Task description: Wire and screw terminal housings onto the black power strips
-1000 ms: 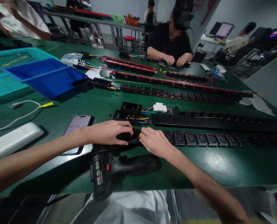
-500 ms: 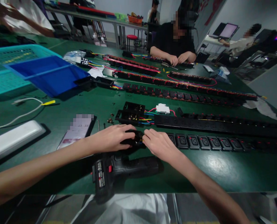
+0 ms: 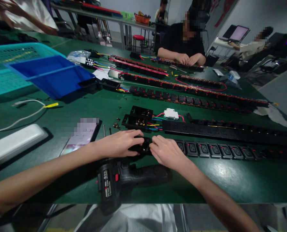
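My left hand (image 3: 125, 143) grips a small black box (image 3: 145, 146), with its fingers curled over the box's left part. My right hand (image 3: 166, 149) is closed at the box's right end, where the wires come in; what its fingertips pinch is too small to make out. From there a black strip of sockets (image 3: 214, 150) runs to the right. Just behind lie two open black boxes (image 3: 136, 121) with screws inside, wired to a long black strip (image 3: 206, 130). A white breaker (image 3: 171, 113) sits on red wires. A black power drill (image 3: 133, 175) lies in front of my hands.
A phone (image 3: 82, 135), loose screws (image 3: 116, 123) and a white bar (image 3: 15, 145) lie to the left. Behind them are a blue tray (image 3: 56, 75) and a teal basket (image 3: 3, 85). More wired strips (image 3: 194, 86) cross the table, where a person (image 3: 182, 42) works opposite.
The view has shifted slightly, so most things appear a little further right. Both hands stay at the small box, with only slight finger movement.
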Demonstrator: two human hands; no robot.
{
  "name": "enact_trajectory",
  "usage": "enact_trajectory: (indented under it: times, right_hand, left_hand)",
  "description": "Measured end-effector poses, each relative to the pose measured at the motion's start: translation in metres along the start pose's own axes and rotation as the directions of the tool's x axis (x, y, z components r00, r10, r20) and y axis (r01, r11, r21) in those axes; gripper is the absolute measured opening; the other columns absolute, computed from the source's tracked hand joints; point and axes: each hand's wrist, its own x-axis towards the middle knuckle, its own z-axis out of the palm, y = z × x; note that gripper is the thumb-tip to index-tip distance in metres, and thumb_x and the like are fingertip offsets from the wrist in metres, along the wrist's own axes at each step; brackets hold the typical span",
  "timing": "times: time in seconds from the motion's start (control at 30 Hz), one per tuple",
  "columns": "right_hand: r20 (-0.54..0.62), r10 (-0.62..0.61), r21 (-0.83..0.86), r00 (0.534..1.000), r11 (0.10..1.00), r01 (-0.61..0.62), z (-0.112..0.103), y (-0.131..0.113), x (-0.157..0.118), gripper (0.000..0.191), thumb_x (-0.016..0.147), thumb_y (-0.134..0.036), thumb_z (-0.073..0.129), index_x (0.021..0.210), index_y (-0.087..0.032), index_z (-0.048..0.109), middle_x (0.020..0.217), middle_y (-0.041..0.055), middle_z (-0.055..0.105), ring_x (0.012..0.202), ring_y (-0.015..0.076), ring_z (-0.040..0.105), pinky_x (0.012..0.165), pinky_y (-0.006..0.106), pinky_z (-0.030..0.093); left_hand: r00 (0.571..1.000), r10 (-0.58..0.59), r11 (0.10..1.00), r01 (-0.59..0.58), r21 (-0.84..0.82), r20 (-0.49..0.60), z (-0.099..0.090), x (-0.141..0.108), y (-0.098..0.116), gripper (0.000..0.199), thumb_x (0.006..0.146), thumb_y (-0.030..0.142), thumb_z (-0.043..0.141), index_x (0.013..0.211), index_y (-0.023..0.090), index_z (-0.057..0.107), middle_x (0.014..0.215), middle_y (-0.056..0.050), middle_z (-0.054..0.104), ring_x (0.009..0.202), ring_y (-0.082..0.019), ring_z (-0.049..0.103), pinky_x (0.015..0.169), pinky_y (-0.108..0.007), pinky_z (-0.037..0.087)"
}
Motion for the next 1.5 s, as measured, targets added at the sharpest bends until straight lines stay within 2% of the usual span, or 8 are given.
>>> enact_trajectory:
  times: [0.33, 0.5, 0.7, 0.93, 1.17, 1.5]
  right_hand:
    - [-0.080, 0.004, 0.103, 0.997, 0.995, 0.004, 0.015, 0.006, 0.002, 0.017, 0.096, -0.022, 0.052, 0.083, -0.018, 0.061, 0.088, 0.0040, 0.057, 0.083, 0.0176, 0.048, 0.061, 0.032, 0.033]
    - [-0.096, 0.012, 0.165, 0.995, 0.986, 0.004, 0.017, 0.007, 0.002, 0.017, 0.097, -0.022, 0.050, 0.087, -0.018, 0.063, 0.088, 0.0043, 0.058, 0.084, 0.0181, 0.048, 0.062, 0.032, 0.033]
    - [-0.096, 0.031, 0.148, 0.995, 0.989, -0.016, 0.016, 0.006, 0.003, 0.016, 0.095, -0.022, 0.051, 0.084, -0.019, 0.061, 0.085, 0.0031, 0.057, 0.083, 0.0183, 0.047, 0.063, 0.033, 0.032]
    - [-0.103, 0.017, 0.151, 0.995, 0.989, -0.002, 0.014, 0.006, 0.003, 0.020, 0.096, -0.022, 0.049, 0.079, -0.019, 0.059, 0.082, 0.0030, 0.056, 0.080, 0.0176, 0.046, 0.060, 0.034, 0.029]
    - [-0.102, -0.003, 0.152, 0.995, 0.988, 0.019, 0.014, 0.006, 0.004, 0.020, 0.097, -0.020, 0.051, 0.078, -0.018, 0.058, 0.081, 0.0023, 0.054, 0.079, 0.0173, 0.045, 0.058, 0.034, 0.028]
    - [-0.118, 0.004, 0.154, 0.993, 0.988, 0.014, 0.012, 0.006, 0.001, 0.017, 0.095, -0.019, 0.055, 0.078, -0.017, 0.058, 0.083, 0.0022, 0.054, 0.079, 0.0172, 0.045, 0.057, 0.033, 0.027]
  left_hand:
    - [0.998, 0.043, 0.998, -0.045, -0.034, -0.054, 0.007, 0.001, -0.007, 0.023, 0.089, 0.035, 0.062, 0.106, 0.021, 0.060, 0.116, -0.008, 0.056, 0.099, -0.021, 0.062, 0.088, -0.030, 0.050]
    - [0.999, 0.036, 0.997, -0.039, -0.068, -0.039, 0.011, 0.001, -0.010, 0.027, 0.089, 0.038, 0.061, 0.110, 0.020, 0.058, 0.115, -0.008, 0.054, 0.100, -0.021, 0.060, 0.089, -0.032, 0.050]
    - [1.000, 0.012, 0.996, -0.013, -0.091, -0.008, 0.012, -0.001, -0.011, 0.027, 0.091, 0.039, 0.058, 0.111, 0.020, 0.056, 0.116, -0.009, 0.053, 0.101, -0.023, 0.059, 0.091, -0.035, 0.050]
    - [1.000, 0.017, 0.997, -0.019, -0.070, -0.024, 0.011, -0.002, -0.010, 0.020, 0.093, 0.036, 0.056, 0.107, 0.021, 0.057, 0.118, -0.009, 0.053, 0.100, -0.022, 0.061, 0.087, -0.033, 0.051]
    - [0.998, 0.048, 0.997, -0.051, -0.056, -0.045, 0.011, -0.001, -0.009, 0.017, 0.094, 0.036, 0.054, 0.101, 0.020, 0.059, 0.119, -0.010, 0.054, 0.101, -0.024, 0.062, 0.088, -0.037, 0.053]
    - [1.000, 0.003, 0.996, -0.001, -0.087, 0.024, 0.010, -0.003, -0.009, 0.018, 0.095, 0.038, 0.053, 0.102, 0.022, 0.055, 0.123, -0.009, 0.051, 0.105, -0.024, 0.060, 0.090, -0.040, 0.054]
